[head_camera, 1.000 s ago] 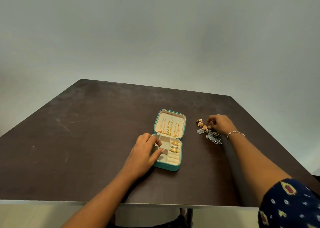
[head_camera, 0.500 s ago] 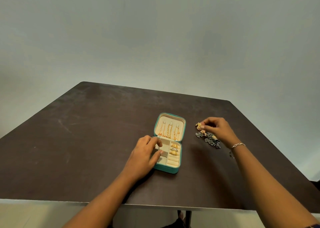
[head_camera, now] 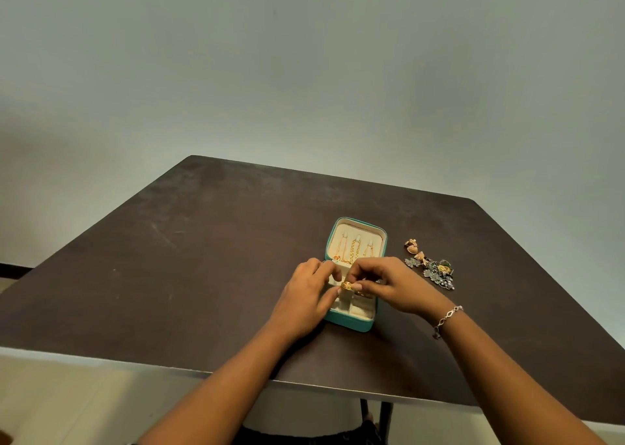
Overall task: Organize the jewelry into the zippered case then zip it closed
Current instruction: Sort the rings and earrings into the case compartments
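Right of centre in the frame, on a dark brown table [head_camera: 203, 258], a small teal case [head_camera: 351, 324] lies open. Its lid [head_camera: 358, 238] is folded back toward the top of the frame, and gold chains [head_camera: 353, 251] hang in a row on the cream lining. Both hands meet over the tray half of the case. The left hand [head_camera: 304, 295] holds the case's left side, with its fingers curled over the rim and its thumb lying along the near compartments. The right hand [head_camera: 395, 285] reaches in from the right and pinches a small gold piece [head_camera: 346, 285] between thumb and fingertips, just above the cream dividers; I cannot tell whether the piece touches the tray. A thin silver bracelet [head_camera: 448, 316] sits on the right wrist. Further right, just beside the case but apart from it, a loose pile of jewelry [head_camera: 431, 267] lies on the table, gold pieces at its upper end and darker blue-grey ones below. A plain pale wall [head_camera: 304, 72] fills the upper half of the frame.
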{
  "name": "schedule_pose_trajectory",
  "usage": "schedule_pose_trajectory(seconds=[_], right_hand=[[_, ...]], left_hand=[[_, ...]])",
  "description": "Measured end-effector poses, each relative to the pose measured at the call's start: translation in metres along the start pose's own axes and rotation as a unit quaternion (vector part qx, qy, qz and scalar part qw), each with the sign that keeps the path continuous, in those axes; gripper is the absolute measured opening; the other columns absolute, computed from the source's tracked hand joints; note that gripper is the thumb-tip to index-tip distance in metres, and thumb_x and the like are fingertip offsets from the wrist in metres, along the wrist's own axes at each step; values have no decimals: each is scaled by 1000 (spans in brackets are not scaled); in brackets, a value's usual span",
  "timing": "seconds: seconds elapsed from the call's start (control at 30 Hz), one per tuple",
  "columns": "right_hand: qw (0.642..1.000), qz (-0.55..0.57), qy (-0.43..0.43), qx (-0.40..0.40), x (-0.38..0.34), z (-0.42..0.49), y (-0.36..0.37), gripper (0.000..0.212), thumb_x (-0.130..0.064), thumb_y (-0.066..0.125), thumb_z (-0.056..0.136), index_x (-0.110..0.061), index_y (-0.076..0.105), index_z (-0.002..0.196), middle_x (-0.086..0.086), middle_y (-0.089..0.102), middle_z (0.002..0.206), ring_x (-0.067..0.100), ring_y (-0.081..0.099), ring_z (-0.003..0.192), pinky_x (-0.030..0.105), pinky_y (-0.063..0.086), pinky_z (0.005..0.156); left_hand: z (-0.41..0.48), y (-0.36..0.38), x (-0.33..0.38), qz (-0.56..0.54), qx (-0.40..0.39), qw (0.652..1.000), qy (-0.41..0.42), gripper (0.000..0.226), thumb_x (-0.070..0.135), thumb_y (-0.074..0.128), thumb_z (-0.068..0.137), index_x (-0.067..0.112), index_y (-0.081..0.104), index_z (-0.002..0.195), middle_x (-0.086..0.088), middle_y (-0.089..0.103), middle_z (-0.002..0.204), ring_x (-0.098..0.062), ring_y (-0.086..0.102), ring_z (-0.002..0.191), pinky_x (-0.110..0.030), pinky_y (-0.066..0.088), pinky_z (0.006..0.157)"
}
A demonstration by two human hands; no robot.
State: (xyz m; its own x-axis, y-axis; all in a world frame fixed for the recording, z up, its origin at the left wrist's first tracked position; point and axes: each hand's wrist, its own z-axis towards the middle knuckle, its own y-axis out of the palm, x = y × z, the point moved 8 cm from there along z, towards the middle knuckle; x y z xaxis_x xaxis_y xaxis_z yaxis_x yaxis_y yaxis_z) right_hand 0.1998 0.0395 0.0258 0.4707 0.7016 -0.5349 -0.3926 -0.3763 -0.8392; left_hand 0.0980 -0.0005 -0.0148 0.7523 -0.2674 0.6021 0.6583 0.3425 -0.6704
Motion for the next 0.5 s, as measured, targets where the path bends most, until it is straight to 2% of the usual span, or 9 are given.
schedule_pose_trajectory(seconds=[0.1,0.23,0.43,0.5], right_hand=[[1000,7,2,16,1,-1,3,5,-8,59,86,-5,63,88,0,63,87,14,58,85,20,43,75],[999,16,13,30,3,-3,4,6,-6,58,86,-6,63,88,-7,61,85,4,54,82,14,42,73],[997,13,14,79,5,-6,7,9,-6,59,85,-13,64,85,-1,66,86,9,58,83,24,46,76],[993,9,7,116,2,-9,4,9,-6,61,83,-13,65,88,-5,65,83,2,58,80,15,45,73]], left_hand=[[0,0,0,1,-1,1000,3,16,25,52,91,18,52,106,2,47,105,-7,38,98,-22,38,80],[1,1,1,5,-9,1000,13,17,23,51,91,18,52,107,3,48,106,-5,37,98,-20,36,81],[0,0,3,-1,-11,1000,19,14,19,51,90,14,52,103,0,49,104,-12,43,98,-26,40,81],[0,0,3,7,-10,1000,15,15,21,51,90,14,52,104,1,49,104,-11,43,98,-28,42,81]])
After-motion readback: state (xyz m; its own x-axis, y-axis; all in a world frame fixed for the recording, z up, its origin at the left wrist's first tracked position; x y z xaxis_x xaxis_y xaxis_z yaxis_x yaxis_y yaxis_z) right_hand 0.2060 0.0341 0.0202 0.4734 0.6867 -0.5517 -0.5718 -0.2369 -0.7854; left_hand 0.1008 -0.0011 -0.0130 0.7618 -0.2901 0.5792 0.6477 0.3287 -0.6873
